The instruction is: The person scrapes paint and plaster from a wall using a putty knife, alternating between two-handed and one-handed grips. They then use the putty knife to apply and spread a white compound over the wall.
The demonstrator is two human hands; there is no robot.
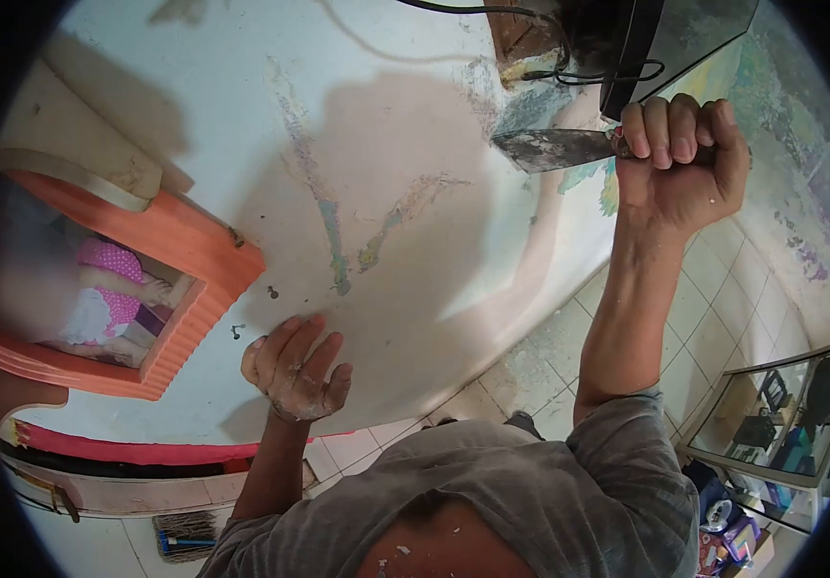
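Observation:
My right hand (680,144) is raised and closed around the handle of a putty knife (555,148). The knife's broad, stained metal blade points left, close to the painted wall (415,347); whether it touches cannot be told. Flaked patches (333,231) of bluish-green and purple form a V on the wall. Lower and to the left, my left hand (299,371) holds nothing. Its fingers are loosely bent and apart, with whitish dust on them, beside the wall near small dark holes (273,292).
An orange frame (208,236) with a picture of a child hangs at left. A dark flat screen (680,43) with a black cable (579,75) is above my right hand. A glass display case (771,414) stands at lower right. White tiles (550,356) cover the floor.

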